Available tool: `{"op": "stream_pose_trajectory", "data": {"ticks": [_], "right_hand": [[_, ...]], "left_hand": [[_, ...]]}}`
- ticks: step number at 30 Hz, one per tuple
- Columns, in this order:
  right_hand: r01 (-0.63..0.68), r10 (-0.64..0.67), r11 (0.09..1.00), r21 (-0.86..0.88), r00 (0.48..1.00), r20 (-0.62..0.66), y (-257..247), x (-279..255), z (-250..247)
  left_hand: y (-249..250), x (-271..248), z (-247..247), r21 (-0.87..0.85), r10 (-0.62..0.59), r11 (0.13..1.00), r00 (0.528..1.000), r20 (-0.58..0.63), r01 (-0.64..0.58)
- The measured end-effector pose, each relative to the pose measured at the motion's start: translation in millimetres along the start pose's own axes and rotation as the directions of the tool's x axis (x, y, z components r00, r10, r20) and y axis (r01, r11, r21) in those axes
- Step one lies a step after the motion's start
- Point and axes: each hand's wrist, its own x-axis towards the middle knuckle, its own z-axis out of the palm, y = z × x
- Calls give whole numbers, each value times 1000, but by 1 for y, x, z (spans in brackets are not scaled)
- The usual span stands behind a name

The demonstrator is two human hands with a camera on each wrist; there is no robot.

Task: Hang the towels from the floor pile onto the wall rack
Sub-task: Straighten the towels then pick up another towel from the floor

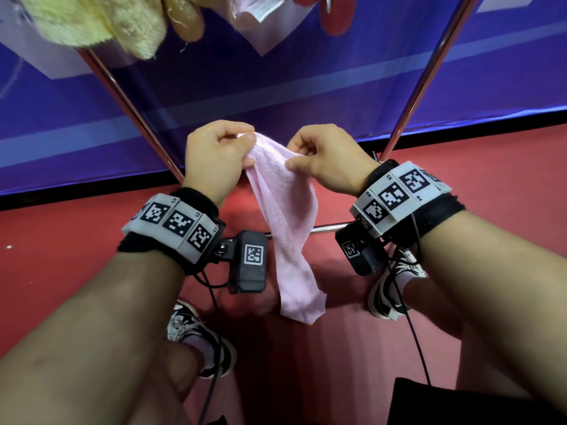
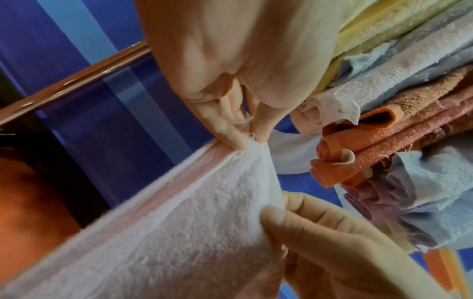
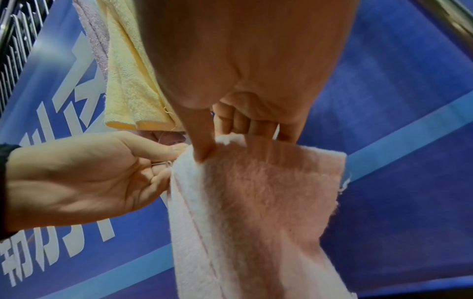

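- The biggest thing I see is the blue banner across the wall ahead of me: smooth, faintly glossy sheeting with paler diagonal stripes; my right wrist view shows white lettering on it.
- Below it lies the red floor, flat and matte, with my two patterned sneakers planted on it.
- The rack is polished metal tubing: two shiny round legs slant outward in front of the banner, and a thin crossbar runs low behind the cloth I hold.
- Already on the rack, at the top of my head view, hang a nubby yellow towel and a smoother pink piece with a white label; my left wrist view shows a layered bunch of terry towels in yellow, pale blue, orange and lilac, their edges rolled and frayed.
- The pink towel is up off the floor, held in front of the rack between its two legs. It is soft, fuzzy terry, gathered into a narrow twisted strip that droops to a rounded end above the floor between my feet.
- My left hand pinches the towel's top corner between thumb and curled fingers.
- My right hand sits just beside it, thumb pressed on the fabric and fingers curled over the same upper edge.
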Motion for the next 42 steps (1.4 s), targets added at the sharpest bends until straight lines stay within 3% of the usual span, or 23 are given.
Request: {"op": "stream_pose_trajectory", "data": {"ticks": [11,23,33,39,42], "right_hand": [[-29,27,992,-119,999,-21,10,-2,-10],[-90,77,989,-119,991,-112,30,-2,-16],[-128,145,988,82,952,-270,34,3,-13],[-83,84,996,17,937,-339,30,-7,-20],[-87,65,994,-65,954,-294,30,-18,-26]], "left_hand": [[-1,11,-13,-64,-60,997,981,-185,49],[-12,15,-20,23,-38,999,967,-253,45],[-13,13,-20,54,-10,998,979,-204,21],[-5,4,-21,31,29,999,986,-167,-24],[-4,-7,-22,81,65,995,988,-138,-54]]}}
